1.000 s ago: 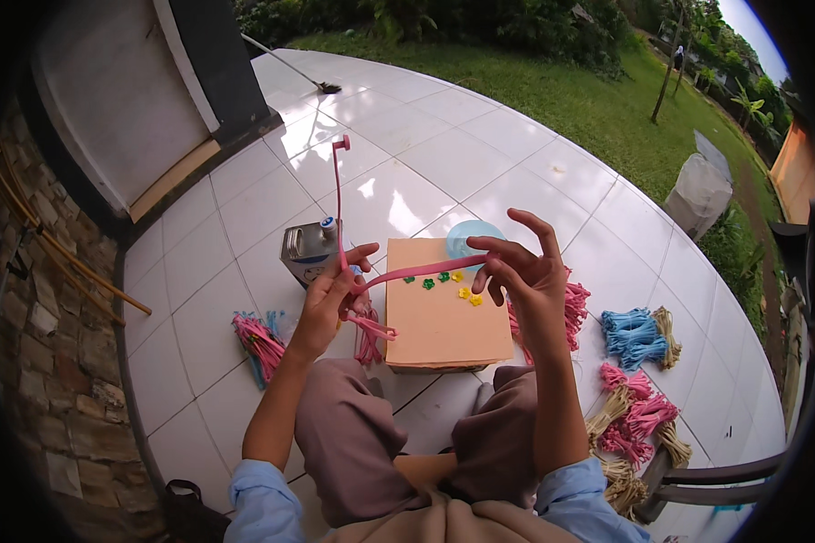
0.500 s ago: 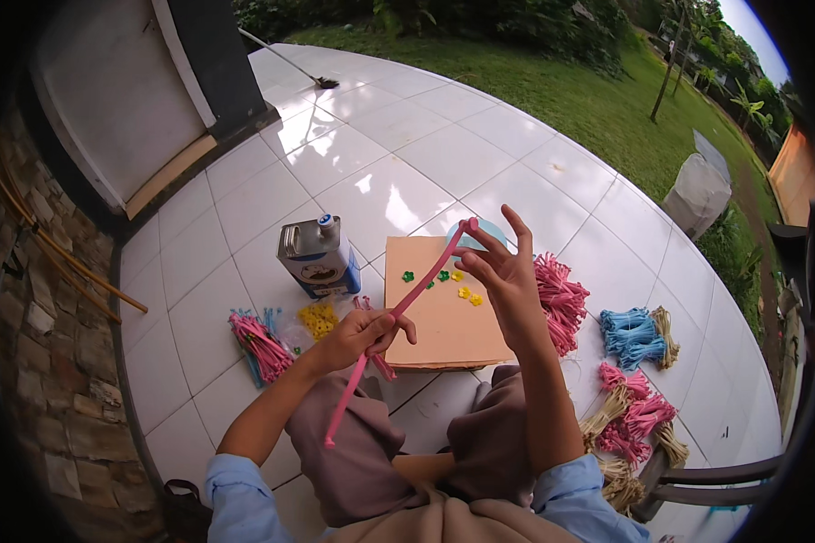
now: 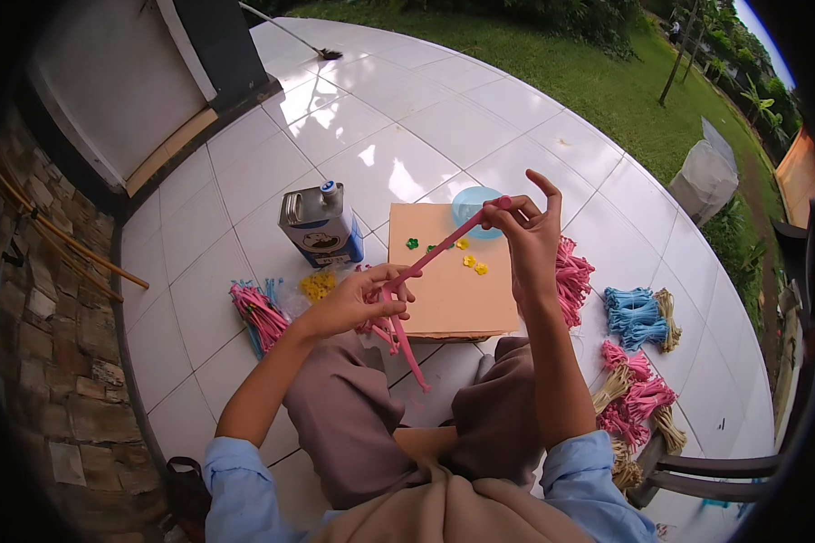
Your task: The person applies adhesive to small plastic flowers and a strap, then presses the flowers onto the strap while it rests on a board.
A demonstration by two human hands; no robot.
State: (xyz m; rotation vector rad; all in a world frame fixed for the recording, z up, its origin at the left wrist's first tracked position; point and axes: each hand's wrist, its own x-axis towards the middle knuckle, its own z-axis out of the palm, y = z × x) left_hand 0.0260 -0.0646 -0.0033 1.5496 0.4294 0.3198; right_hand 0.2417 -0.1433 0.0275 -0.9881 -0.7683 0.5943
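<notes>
A long pink strip (image 3: 448,237) with knobbed ends stretches slantwise between my hands. My right hand (image 3: 536,231), raised, pinches its upper end between thumb and fingertips, index finger pointing up. My left hand (image 3: 358,303) grips the strip lower down, where it bends, and its other end hangs toward my lap. Below the hands stands a cardboard box (image 3: 453,303) with a flat tan top. Small yellow flower pieces (image 3: 469,261) and green flower pieces (image 3: 413,243) lie on it. Behind the strip, a translucent blue round dish (image 3: 468,201) sits at the box's far edge.
A blue and white metal can (image 3: 321,226) stands left of the box, near yellow flower pieces (image 3: 317,287) in clear plastic. Pink bundles (image 3: 261,312) lie at left. Right are more pink strips (image 3: 572,281), blue bundles (image 3: 634,317), mixed pink-beige bundles (image 3: 643,398) and a dark chair (image 3: 720,466).
My right hand has moved up and right with the strip's end. My left hand has risen slightly, and the strip now bends there, its loose end hanging further right.
</notes>
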